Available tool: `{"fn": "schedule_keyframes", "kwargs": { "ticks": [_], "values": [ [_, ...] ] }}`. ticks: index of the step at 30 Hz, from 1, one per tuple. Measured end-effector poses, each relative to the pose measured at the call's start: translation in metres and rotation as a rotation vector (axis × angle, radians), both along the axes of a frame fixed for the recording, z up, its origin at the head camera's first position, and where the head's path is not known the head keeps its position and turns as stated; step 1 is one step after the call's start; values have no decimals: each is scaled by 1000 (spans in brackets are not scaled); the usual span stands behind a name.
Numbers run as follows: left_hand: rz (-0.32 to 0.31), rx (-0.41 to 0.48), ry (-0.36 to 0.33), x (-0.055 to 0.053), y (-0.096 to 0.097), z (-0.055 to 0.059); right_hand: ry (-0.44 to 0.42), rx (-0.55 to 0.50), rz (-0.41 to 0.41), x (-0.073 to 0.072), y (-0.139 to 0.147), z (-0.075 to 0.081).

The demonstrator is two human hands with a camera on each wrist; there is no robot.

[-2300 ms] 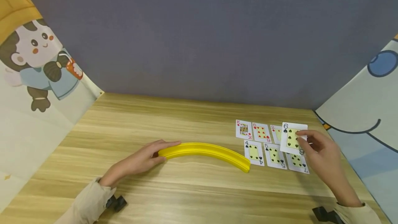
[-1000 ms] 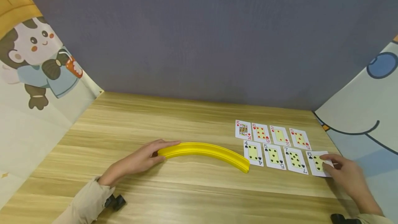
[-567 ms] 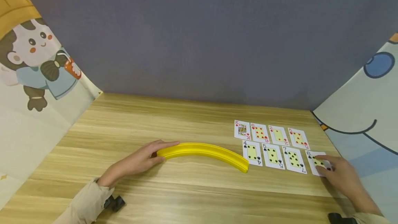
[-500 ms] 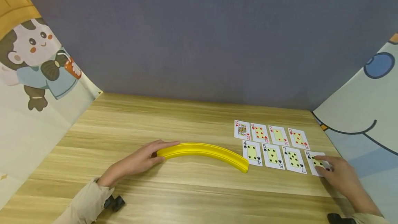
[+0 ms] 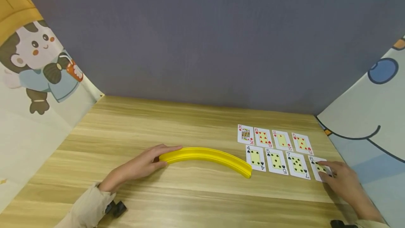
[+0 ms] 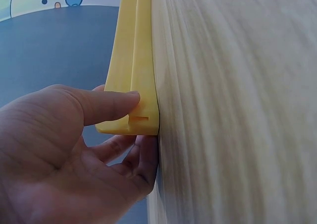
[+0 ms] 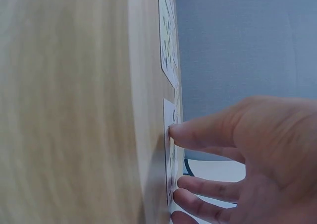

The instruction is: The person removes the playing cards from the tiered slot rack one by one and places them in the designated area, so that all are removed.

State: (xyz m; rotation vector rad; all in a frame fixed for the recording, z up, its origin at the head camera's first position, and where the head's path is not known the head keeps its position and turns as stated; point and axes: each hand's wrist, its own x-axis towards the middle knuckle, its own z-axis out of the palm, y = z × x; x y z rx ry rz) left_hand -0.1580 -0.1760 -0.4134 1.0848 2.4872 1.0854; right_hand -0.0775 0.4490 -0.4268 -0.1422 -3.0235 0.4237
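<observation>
My left hand [image 5: 143,163] grips the left end of a yellow curved card holder [image 5: 205,154], thumb [image 6: 116,105] on its near side. The holder stands on the wooden table, its right end overlapping the four of spades [image 5: 255,157]. At the right, my right hand [image 5: 343,182] touches the six of spades [image 5: 315,171] with thumb and fingertips. That card lies face up, partly hidden under the fingers. In the right wrist view the thumb [image 7: 198,130] presses on its face while the other fingers stay loosely extended. Left of it lie the seven of spades [image 5: 297,164] and the five of spades [image 5: 276,161].
A back row holds the king of diamonds [image 5: 245,134], six of hearts [image 5: 263,137], two of diamonds [image 5: 282,140] and five of hearts [image 5: 302,143]. A grey wall panel [image 5: 190,45] rises behind the wooden table [image 5: 196,203]. Printed cartoon sheets flank both sides.
My right hand has carried the six of spades right and down to the table at the front row's end, then slid it slightly left. My left hand keeps its grip on the holder.
</observation>
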Motion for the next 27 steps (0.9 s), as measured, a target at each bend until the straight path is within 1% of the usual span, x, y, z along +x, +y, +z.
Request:
{"fn": "schedule_keyframes", "kwargs": {
  "ticks": [3,6,9,12,19,21,23,25,26,27],
  "values": [
    [-5,8,-6,-1,2,-2,1,11,13,0,2,-2],
    [-12,4,-19,0,3,-6,15,23,35,2,4,-7],
    [-15,-1,-33,3,2,-9,39,25,37,6,3,-13],
    [-9,4,-36,4,1,-11,58,-1,28,6,2,-14],
    [-9,6,-43,1,3,-8,204,-99,3,6,0,-7],
    [4,0,-52,0,5,-6,241,-115,3,6,-6,-4],
    [31,-1,-56,-1,6,-5,298,-110,24,5,-15,-1],
    [70,2,-19,-1,8,-3,360,-88,51,3,-26,3],
    [102,-1,19,-1,8,-2,393,-72,70,2,-32,4],
    [136,-6,77,0,9,0,421,-56,87,1,-38,6]
  ]
}}
